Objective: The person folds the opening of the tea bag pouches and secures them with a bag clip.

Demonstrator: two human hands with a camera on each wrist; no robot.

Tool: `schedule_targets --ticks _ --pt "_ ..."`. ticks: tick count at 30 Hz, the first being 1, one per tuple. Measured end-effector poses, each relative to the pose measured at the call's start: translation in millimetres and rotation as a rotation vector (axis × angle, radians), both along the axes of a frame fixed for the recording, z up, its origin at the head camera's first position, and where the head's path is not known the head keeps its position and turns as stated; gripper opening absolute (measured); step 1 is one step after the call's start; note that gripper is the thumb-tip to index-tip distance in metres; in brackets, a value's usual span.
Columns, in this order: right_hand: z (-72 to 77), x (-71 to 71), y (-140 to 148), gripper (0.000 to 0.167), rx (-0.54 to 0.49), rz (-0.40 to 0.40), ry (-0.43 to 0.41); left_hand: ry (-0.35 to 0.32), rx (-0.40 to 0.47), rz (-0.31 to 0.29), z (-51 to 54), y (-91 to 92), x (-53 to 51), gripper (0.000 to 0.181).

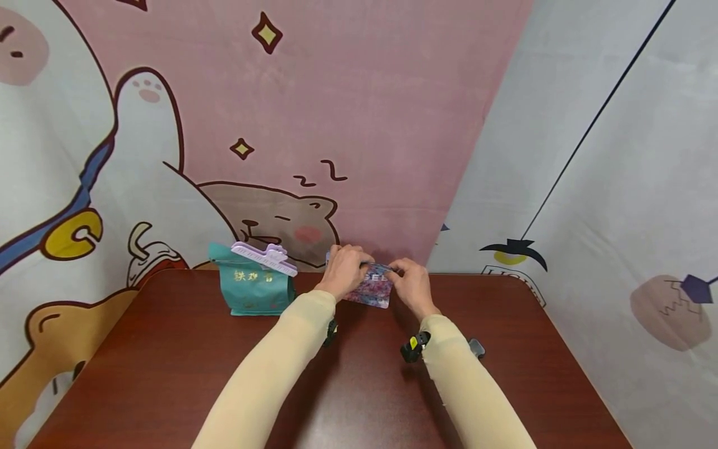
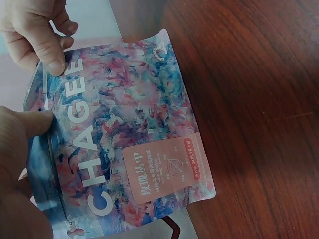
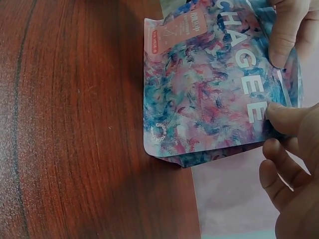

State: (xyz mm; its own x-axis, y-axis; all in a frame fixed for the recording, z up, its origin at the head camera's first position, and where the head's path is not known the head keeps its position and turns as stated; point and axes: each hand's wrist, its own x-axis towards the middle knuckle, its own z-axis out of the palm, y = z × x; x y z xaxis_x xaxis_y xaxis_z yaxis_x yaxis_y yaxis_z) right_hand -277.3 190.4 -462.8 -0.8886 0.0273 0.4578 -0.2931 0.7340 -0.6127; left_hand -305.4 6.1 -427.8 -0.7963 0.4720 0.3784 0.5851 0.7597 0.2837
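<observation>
Nearest are two pale yellow sleeves (image 1: 263, 380), reaching forward over the dark red-brown table (image 1: 359, 399), with a small black device (image 1: 415, 347) at the right wrist. Past the cuffs, the left hand (image 1: 346, 271) and right hand (image 1: 413, 287) come together on a blue-and-pink pouch (image 1: 369, 292) lettered CHAGEE, at the table's far edge, in the middle. Each grip pinches the pouch's top edge, thumb on the printed face and fingers behind: the left grip near the middle of the lettering, the right at its last E. The pouch hangs from both grips toward the person, its top edge pointing away and its base nearer. Its long axis looks only slightly longer than its height and runs left to right, along the lettering, dipping a little to the right. A pink label (image 2: 164, 172) sits low at its left. Whether its base touches the table, I cannot tell. Left of the hands, well apart from the pouch, stands a teal bag (image 1: 255, 292), a purple clip (image 1: 265, 257) across its top. Behind everything hangs a cartoon-printed cloth (image 1: 381, 125).
</observation>
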Motion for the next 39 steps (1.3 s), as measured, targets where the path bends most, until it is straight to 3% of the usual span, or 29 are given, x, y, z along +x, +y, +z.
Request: schedule_targets --ticks 11,21,32,39 --pt "-2.6 1.0 0.4 0.004 -0.015 0.002 0.039 0.017 -0.013 0.003 -3.1 2.2 -1.3 0.02" --pt "-6.5 2.2 1.1 0.01 -0.045 0.035 0.053 0.033 -0.034 -0.058 -5.6 -0.6 -0.1 0.027" --pt "-3.1 4.0 6.1 0.025 -0.117 0.13 -0.128 0.008 -0.04 -0.064 -2.0 -2.0 -0.3 0.026" --pt "-3.6 4.1 8.5 0.025 -0.148 0.129 -0.155 -0.018 -0.021 -0.073 -1.5 -2.8 -0.4 0.022"
